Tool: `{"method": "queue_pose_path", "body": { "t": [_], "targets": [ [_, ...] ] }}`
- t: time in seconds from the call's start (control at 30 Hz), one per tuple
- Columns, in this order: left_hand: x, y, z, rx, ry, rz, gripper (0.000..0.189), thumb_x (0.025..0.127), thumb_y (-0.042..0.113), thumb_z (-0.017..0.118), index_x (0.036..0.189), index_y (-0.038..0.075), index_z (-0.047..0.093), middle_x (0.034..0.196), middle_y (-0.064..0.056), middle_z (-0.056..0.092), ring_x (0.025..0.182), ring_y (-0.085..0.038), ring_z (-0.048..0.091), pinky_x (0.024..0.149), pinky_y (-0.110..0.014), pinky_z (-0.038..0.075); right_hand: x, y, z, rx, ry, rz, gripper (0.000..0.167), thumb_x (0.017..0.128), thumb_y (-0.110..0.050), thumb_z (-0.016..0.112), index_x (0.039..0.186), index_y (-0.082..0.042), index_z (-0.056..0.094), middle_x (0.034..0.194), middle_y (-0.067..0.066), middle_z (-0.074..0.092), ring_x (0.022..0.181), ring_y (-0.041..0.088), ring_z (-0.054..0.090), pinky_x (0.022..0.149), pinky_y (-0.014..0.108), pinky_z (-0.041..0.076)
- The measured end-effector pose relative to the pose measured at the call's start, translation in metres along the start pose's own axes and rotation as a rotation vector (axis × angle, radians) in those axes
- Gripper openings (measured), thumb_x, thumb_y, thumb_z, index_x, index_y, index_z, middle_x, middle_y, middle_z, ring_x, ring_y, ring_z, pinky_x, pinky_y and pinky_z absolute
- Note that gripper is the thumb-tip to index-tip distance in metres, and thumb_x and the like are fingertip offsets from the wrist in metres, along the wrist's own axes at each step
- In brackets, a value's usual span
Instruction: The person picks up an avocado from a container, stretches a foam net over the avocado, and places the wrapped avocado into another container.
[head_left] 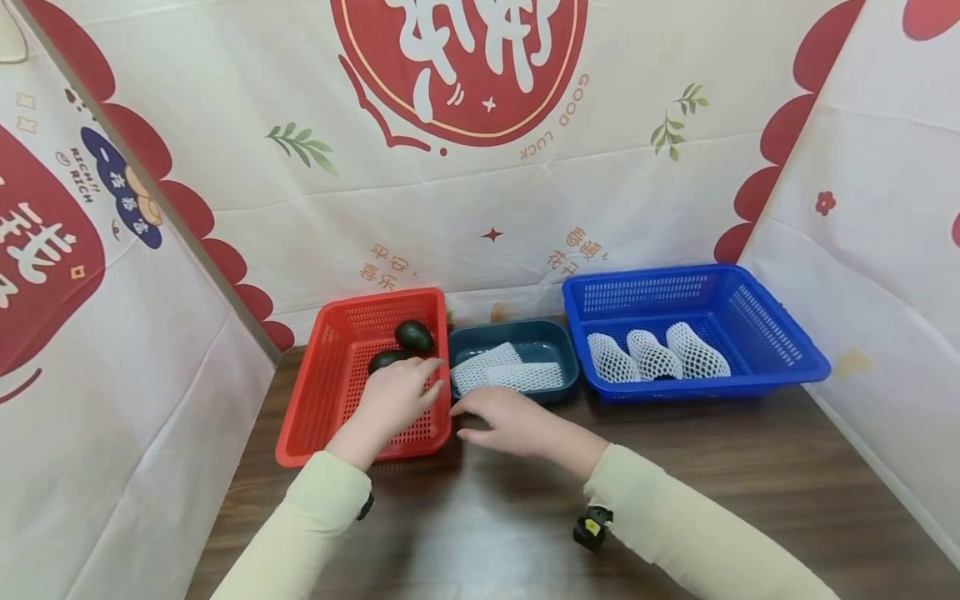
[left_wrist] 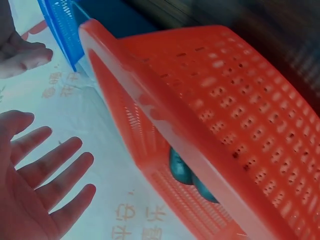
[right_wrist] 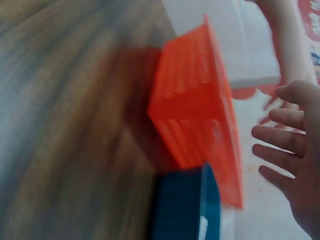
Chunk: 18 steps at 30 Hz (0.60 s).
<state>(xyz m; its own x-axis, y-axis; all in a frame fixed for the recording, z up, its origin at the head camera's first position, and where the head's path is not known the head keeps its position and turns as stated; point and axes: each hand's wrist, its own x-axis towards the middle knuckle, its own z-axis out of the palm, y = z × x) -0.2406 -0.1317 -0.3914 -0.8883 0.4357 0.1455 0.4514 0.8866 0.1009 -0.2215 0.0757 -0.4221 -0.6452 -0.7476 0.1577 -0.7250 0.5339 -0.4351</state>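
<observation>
- Spreads left hand (head_left: pixel 395 393), fingers apart, over red basket (head_left: pixel 303 396).
- Hovers with right hand (head_left: pixel 512 422), fingers apart, before teal tray (head_left: pixel 534 350).
- Has two avocados (head_left: pixel 414 336) in red basket, near left hand.
- Has nets (head_left: pixel 483 368) in teal tray, three more in blue basket (head_left: pixel 780 358).

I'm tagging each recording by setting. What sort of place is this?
Probably a small staged tabletop booth: cloth printed with "GOOD LUCK" and other decorations screens the back and sides of a wood-look table, where a red basket, teal tray and blue basket stand in a row.
</observation>
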Motion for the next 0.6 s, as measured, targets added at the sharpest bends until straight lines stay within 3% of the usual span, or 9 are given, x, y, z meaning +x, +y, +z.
{"method": "queue_pose_path", "body": {
  "t": [0.23, 0.33, 0.6],
  "targets": [
    [0.01, -0.012, 0.003, 0.011, -0.04, -0.026, 0.043, 0.092, 0.033, 0.067, 0.13, 0.014, 0.062, 0.112, -0.008, 0.069, 0.096, -0.024, 0.066, 0.085, -0.046, 0.054, 0.022, -0.012, 0.038, -0.169, -0.018, -0.135, 0.03, 0.094, -0.033, 0.065, 0.115, -0.011, 0.067, 0.108, -0.001, 0.062, 0.103, 0.012, 0.054, 0.096, 0.027, 0.043],
    [0.014, -0.019, 0.005, 0.028, -0.053, -0.032, 0.039, 0.093, 0.032, 0.066, 0.128, 0.014, 0.064, 0.108, -0.008, 0.07, 0.092, -0.024, 0.067, 0.082, -0.045, 0.055, 0.029, -0.011, 0.052, -0.218, 0.005, -0.156, 0.03, 0.095, -0.04, 0.063, 0.11, -0.014, 0.067, 0.102, -0.005, 0.062, 0.101, 0.011, 0.052, 0.097, 0.028, 0.041],
    [0.027, -0.046, 0.015, 0.056, -0.08, -0.085, 0.03, 0.094, 0.024, 0.065, 0.12, 0.01, 0.065, 0.091, -0.009, 0.07, 0.079, -0.023, 0.067, 0.074, -0.043, 0.056, 0.05, -0.011, 0.074, -0.442, 0.043, -0.167, 0.038, 0.098, -0.051, 0.051, 0.076, -0.021, 0.06, 0.073, -0.011, 0.061, 0.075, 0.012, 0.043, 0.088, 0.03, 0.035]
  ]
}}
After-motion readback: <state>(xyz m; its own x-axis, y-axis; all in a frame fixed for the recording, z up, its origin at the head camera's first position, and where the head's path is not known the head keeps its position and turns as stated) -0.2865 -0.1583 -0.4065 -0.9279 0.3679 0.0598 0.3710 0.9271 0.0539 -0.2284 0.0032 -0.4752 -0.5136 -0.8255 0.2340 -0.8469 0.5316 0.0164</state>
